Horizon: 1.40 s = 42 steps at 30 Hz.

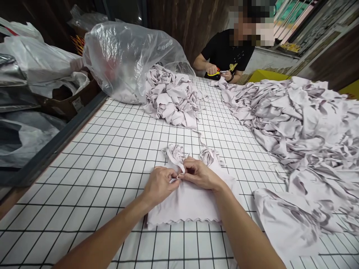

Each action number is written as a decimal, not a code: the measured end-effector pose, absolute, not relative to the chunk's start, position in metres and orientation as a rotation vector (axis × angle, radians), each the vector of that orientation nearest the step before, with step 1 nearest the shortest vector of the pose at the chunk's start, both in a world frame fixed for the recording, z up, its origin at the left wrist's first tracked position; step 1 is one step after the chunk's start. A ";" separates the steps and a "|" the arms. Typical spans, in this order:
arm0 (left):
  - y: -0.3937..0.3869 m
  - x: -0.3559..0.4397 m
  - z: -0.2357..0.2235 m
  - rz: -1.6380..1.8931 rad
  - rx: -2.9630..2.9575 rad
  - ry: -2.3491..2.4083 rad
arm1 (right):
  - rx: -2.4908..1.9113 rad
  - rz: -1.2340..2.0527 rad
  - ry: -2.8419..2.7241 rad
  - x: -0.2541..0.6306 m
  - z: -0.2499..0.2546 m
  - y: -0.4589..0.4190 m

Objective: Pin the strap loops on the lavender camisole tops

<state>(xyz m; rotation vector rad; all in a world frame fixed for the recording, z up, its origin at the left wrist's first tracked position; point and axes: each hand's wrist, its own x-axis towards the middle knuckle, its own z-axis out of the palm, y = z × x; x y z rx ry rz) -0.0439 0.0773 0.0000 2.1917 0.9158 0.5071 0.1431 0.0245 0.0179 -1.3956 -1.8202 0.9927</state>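
Observation:
A pale pinkish garment point(196, 203) with a wavy hem lies flat in front of me on the gridded table point(92, 175). Its upper end has two bunched, ruffled parts with thin straps. My left hand point(161, 185) pinches a small bit of the garment's strap or edge near its top. Close against it, my right hand point(200, 173) pinches the same spot, thumb and fingertips together. A tiny light piece shows between the fingertips, too small to name. Both forearms reach in from the lower edge, the right one over the garment's right side.
A large heap of similar garments point(303, 116) covers the right side. A smaller pile point(174, 97) lies at the back beside a clear plastic bag point(120, 56). Across the table a person point(227, 52) holds yellow-and-red-handled scissors point(215, 73). Bags and a cardboard box point(70, 99) stand left.

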 end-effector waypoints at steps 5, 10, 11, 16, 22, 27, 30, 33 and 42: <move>0.076 -0.044 0.004 0.507 2.149 0.928 | -1.407 0.962 -1.846 0.147 0.020 0.024; 0.077 -0.043 0.005 0.496 2.159 0.917 | -1.381 0.992 -1.800 0.145 0.020 0.023; 0.077 -0.043 0.005 0.492 2.165 0.920 | -1.374 0.994 -1.804 0.144 0.020 0.023; 0.077 -0.042 0.006 0.481 2.158 0.925 | -1.373 0.992 -1.829 0.144 0.018 0.024; 0.076 -0.042 0.007 0.501 2.154 0.916 | -1.371 0.982 -1.828 0.146 0.017 0.024; 0.076 -0.042 0.008 0.527 2.166 0.902 | -1.355 0.990 -1.829 0.144 0.016 0.025; 0.075 -0.042 0.009 0.528 2.159 0.897 | -1.357 0.987 -1.832 0.144 0.015 0.025; 0.075 -0.042 0.010 0.513 2.160 0.898 | -1.362 0.988 -1.825 0.144 0.014 0.025; 0.076 -0.042 0.006 0.525 2.185 0.903 | -1.382 0.965 -1.819 0.142 0.014 0.026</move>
